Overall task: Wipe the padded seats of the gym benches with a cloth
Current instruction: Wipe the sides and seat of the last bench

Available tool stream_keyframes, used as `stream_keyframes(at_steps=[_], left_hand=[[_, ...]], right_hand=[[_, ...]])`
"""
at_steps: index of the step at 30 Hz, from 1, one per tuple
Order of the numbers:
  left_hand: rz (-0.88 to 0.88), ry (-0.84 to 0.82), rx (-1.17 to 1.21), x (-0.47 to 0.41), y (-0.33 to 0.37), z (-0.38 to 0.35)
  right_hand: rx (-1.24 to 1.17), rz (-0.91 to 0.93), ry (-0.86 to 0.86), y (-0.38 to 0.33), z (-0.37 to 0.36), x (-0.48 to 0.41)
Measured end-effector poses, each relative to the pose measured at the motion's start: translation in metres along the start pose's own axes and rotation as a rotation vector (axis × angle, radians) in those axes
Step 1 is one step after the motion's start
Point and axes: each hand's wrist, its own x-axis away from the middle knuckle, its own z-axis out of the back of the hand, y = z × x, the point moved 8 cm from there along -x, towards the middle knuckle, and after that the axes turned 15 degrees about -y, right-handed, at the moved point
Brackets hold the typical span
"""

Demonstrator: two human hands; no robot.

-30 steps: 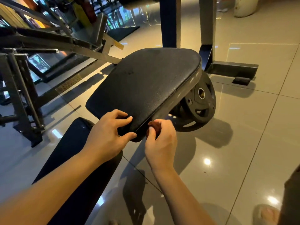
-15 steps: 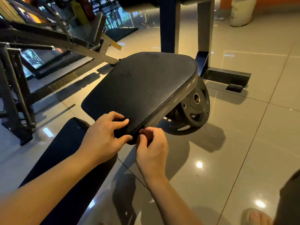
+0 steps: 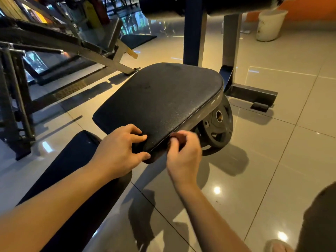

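— Which pad is it?

— The black padded seat (image 3: 160, 102) in the middle, its near corner pointing back at the person. A weight plate (image 3: 216, 124) stands on edge just under its right side, on the glossy tiled floor (image 3: 272, 160).

— What's the left hand doing?

— The left hand (image 3: 120, 151) is clamped on that near corner. Its fingers (image 3: 140, 138) are curled over the top of the vinyl and the thumb lies against the side of the corner below. The wrist is straight, and the forearm runs back low over a second long black pad (image 3: 72, 160) underneath.

— And the right?

— The right hand (image 3: 183, 151) is tucked against the seat's right-hand edge, just beside the left one, knuckles bent and wrist dropped below the pad. The fingers are bunched tight round a reddish-brown wad (image 3: 179, 138), held at the seam where the top meets the side. It's blurred there, so I can't say for sure it's a cloth.

— Do the two hands touch?

— No, they're apart, with the corner of the seat between them.

— Anything else about?

— A blue upright (image 3: 191, 33) rises behind the seat, with a black roller pad (image 3: 227, 6) across the top. There's a white bucket (image 3: 270, 24) by the orange wall, and a foot (image 3: 278, 245) in the bottom right corner.
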Motion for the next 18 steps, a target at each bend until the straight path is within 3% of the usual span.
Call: stream_keyframes(at_steps=[2,5,10,14,18], left_hand=[[0.002,-0.008,0.008,0.001,-0.001,-0.001],[-0.008,0.003,-0.001,0.003,-0.002,-0.001],[-0.014,0.01,-0.032,0.007,-0.001,-0.001],[-0.013,0.006,-0.036,0.007,0.004,0.0],[0.019,0.031,-0.015,0.006,0.009,0.003]], right_hand=[[0.018,-0.129,0.085,0.018,0.025,-0.036],[0.066,-0.253,0.068,0.025,0.033,-0.053],[0.178,-0.155,-0.265,0.005,-0.005,-0.007],[0.266,-0.145,-0.394,0.006,0.009,-0.034],[0.271,-0.296,-0.244,0.016,0.05,-0.078]])
